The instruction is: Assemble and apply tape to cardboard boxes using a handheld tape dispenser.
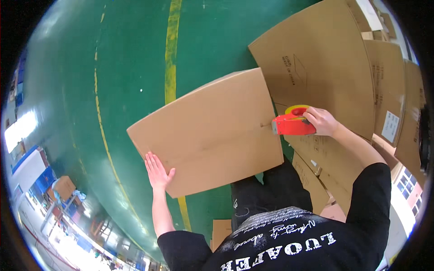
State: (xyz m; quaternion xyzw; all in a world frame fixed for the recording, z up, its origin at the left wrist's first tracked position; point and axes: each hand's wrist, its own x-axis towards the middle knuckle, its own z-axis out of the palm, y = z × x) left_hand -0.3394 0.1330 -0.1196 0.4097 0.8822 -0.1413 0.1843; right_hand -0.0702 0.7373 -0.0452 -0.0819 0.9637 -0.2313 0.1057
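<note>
Right hand (pixel 322 121) presses red tape dispenser (pixel 293 125) onto closed cardboard box (pixel 208 131).

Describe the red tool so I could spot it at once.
Start at the big cardboard box over the green floor. At its right edge, the right hand holds a tape gun. It is the only bright red thing there, with a yellow roll on top.

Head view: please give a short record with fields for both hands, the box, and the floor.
left hand: left hand pressed flat on the brown cardboard box, near its lower left edge
right hand: right hand grips a red tape dispenser at the box's right edge
beside box: flat brown cardboard sheets, stacked to the right
floor: green floor with a yellow line
</note>
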